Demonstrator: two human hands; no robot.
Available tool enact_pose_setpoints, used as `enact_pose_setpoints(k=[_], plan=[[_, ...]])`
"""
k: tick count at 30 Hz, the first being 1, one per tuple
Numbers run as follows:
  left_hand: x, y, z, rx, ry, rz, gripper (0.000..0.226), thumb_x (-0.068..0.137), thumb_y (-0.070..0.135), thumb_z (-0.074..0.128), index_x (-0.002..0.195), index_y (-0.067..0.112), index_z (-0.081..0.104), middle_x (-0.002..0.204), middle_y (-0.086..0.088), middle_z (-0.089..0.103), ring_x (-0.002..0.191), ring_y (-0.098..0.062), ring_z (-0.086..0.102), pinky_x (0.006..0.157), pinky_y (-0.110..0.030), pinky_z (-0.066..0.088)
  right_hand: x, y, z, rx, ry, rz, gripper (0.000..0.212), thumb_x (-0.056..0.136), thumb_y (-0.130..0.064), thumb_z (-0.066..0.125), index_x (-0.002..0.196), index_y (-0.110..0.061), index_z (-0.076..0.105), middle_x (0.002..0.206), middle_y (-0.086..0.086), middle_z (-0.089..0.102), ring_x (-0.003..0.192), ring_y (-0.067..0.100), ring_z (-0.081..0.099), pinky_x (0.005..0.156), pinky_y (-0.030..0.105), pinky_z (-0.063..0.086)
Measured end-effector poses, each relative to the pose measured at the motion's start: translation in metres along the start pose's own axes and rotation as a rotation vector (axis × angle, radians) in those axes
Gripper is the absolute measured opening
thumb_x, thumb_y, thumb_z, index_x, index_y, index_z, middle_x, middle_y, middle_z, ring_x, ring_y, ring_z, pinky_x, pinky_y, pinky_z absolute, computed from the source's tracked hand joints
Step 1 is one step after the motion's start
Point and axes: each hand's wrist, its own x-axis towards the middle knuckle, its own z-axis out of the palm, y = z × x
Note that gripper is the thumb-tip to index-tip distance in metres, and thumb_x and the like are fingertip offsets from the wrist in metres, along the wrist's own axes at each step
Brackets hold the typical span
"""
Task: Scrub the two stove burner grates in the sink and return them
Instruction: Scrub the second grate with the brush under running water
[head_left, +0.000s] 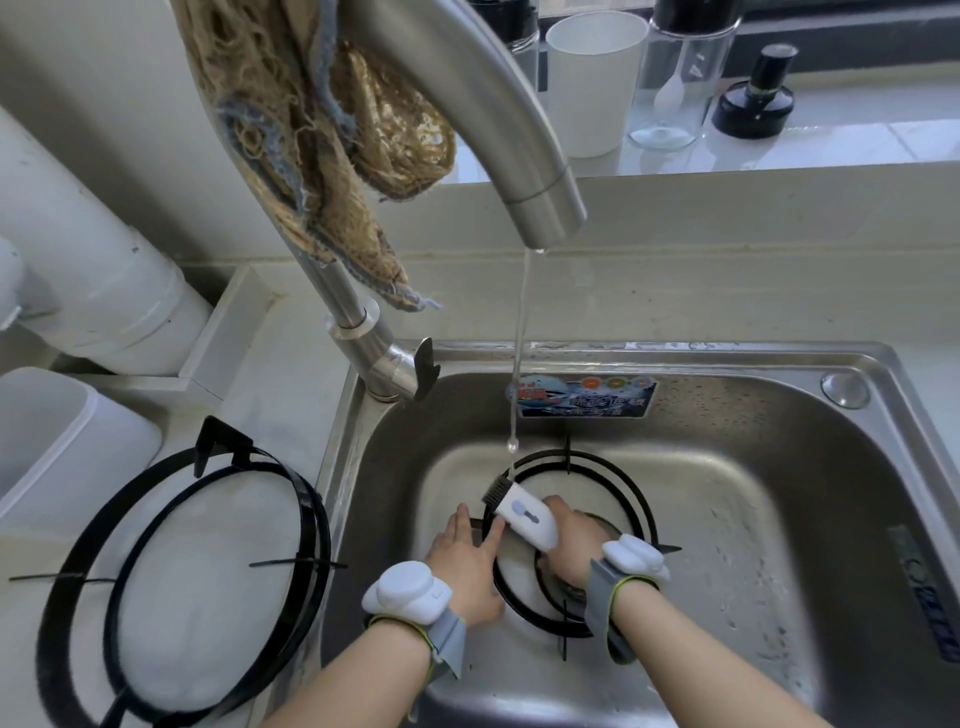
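Low in the wet steel sink (737, 447), the right hand (574, 545) curls its fingers (557, 503) round a smooth white brush (525, 521) with dark bristles. The left hand (465, 558) presses straight fingers (461, 521) flat on the black ringed grate (632, 493) beneath a thin water stream (521, 358). Left, on the pale counter (280, 389), the second grate (307, 501) rests.

Both bare forearms reach forward and down, each wrist wearing a white plastic pod (405, 592) on a grey strap. Left hand (467, 556) lies flat, fingers straight, on the black wire burner grate (568, 457). Right hand (571, 551) curls round the white-handled scrub brush (524, 522).
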Motion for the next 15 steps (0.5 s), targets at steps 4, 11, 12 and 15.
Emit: enact_pose_setpoints(k=[4, 11, 12, 15], plan=[[0.003, 0.0, 0.001, -0.006, -0.009, -0.008, 0.084, 0.09, 0.035, 0.052, 0.15, 0.027, -0.006, 0.154, -0.023, -0.015, 0.145, -0.033, -0.004, 0.118, -0.036, 0.01, -0.002, 0.008, -0.001, -0.017, -0.002, 0.05, 0.044, 0.085, -0.021, 0.054, 0.126, -0.013, 0.038, 0.116, 0.009, 0.059, 0.102, 0.026, 0.059, 0.072, 0.027, 0.039], [0.005, -0.005, 0.003, 0.0, -0.025, -0.007, 0.09, 0.085, 0.046, 0.053, 0.15, 0.03, -0.006, 0.155, -0.021, -0.015, 0.145, -0.033, -0.006, 0.117, -0.036, 0.006, -0.007, 0.001, 0.006, -0.012, 0.025, -0.021, 0.048, 0.083, -0.019, 0.056, 0.126, -0.014, 0.035, 0.114, 0.011, 0.058, 0.1, 0.027, 0.059, 0.068, 0.026, 0.036], [0.006, -0.005, 0.002, 0.002, -0.027, -0.006, 0.09, 0.084, 0.046, 0.054, 0.15, 0.03, -0.006, 0.154, -0.022, -0.015, 0.145, -0.034, -0.006, 0.117, -0.036, 0.006, -0.007, 0.003, 0.005, 0.005, 0.047, -0.005, 0.048, 0.083, -0.021, 0.056, 0.126, -0.015, 0.035, 0.114, 0.011, 0.058, 0.101, 0.028, 0.059, 0.069, 0.027, 0.036], [0.005, -0.003, 0.002, 0.01, -0.036, -0.005, 0.091, 0.084, 0.045, 0.056, 0.15, 0.029, -0.006, 0.154, -0.024, -0.015, 0.145, -0.034, -0.007, 0.119, -0.036, 0.006, -0.005, 0.005, -0.005, 0.162, 0.102, 0.074, 0.047, 0.085, -0.022, 0.057, 0.125, -0.014, 0.034, 0.114, 0.014, 0.057, 0.1, 0.03, 0.058, 0.073, 0.03, 0.041]])
